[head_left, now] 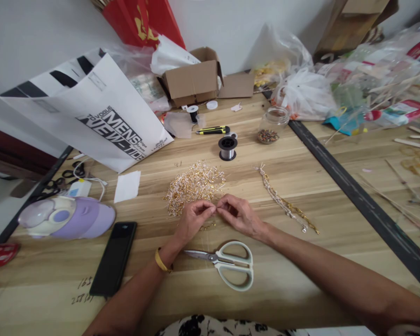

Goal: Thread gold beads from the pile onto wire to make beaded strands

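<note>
1. A short gold strand (pixel 210 227) lies just nearside of the bead pile (pixel 192 184), below the hands; a brushing finger could drag it.
2. The left hand (pixel 196 217) and right hand (pixel 240 215) meet at the pile's near right edge, thumb and forefinger pinched together on each. Whatever they grip is too small to tell; so slight a hold could slip.
3. The pile is loose, so a knuckle's nudge could scatter pieces.
4. Nearside of the pile lie scissors (pixel 214 257); a lowered left wrist could meet their tip.
5. Right of the pile, chain strands (pixel 277 198) could snag if the right forearm swept across.
</note>
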Tool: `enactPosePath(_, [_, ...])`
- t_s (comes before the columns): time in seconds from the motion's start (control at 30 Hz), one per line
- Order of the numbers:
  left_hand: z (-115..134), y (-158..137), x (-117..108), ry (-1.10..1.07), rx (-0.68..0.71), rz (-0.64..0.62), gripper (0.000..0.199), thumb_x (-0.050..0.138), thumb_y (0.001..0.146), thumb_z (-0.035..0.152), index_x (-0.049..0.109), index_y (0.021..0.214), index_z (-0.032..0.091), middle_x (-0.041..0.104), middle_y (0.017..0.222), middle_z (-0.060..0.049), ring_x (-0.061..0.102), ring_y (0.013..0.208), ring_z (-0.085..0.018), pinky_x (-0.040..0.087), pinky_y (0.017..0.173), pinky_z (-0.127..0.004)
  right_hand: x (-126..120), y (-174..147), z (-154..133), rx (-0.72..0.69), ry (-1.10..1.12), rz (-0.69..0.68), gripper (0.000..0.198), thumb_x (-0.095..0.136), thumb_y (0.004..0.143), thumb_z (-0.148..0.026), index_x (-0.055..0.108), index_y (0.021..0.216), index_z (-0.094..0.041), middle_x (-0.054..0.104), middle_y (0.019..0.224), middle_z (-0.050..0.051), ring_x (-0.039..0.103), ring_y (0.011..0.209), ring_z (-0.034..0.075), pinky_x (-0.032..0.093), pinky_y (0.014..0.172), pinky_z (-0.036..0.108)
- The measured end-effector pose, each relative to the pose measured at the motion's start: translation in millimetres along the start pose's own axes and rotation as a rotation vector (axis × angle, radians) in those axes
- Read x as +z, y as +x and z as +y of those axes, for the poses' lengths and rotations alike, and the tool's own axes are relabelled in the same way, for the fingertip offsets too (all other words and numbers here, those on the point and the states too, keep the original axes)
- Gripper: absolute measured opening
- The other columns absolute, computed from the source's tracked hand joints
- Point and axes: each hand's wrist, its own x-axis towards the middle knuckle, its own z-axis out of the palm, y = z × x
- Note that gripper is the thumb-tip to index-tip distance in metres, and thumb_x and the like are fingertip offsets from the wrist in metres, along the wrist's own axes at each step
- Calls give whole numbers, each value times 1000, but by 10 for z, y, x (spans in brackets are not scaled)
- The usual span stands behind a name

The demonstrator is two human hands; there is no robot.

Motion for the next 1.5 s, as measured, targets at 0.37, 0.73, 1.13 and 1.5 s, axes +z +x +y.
enactPosePath(0.37, [13, 2, 23, -15, 11, 7, 12, 69, 70, 26, 69, 70, 14, 65, 67, -3, 56, 65, -14, 42, 63, -22, -11, 8, -9, 11, 58, 19, 11, 53, 87, -27, 57, 84, -17, 55, 75, 2, 48, 61, 11, 38, 53, 22])
enactPosePath(0.73, [-16, -19, 60, 97, 130, 58, 10, 65, 74, 25, 67, 71, 16, 64, 69, -3, 57, 67, -15, 43, 65, -23, -11, 17, 17, 173, 208, -22, 19, 56, 85, -36, 56, 86, -17, 49, 65, -2, 41, 54, 9, 32, 47, 20])
enactPosePath(1.13, [6, -45, 76, 177, 297, 109, 7, 63, 77, 20, 67, 73, 19, 67, 75, -3, 60, 72, -16, 45, 69, -26, -6, 28, 41, 211, 319, -88, 22, 58, 84, -38, 56, 86, -16, 46, 64, -3, 37, 53, 8, 28, 47, 20])
enactPosePath(1.5, [-49, -33, 71, 278, 491, 119, 9, 60, 81, 18, 67, 76, 16, 68, 76, -4, 62, 72, -14, 48, 70, -25, -45, 32, 78, 243, 391, -162, 21, 59, 83, -35, 57, 86, -15, 46, 65, -3, 36, 55, 8, 28, 50, 21])
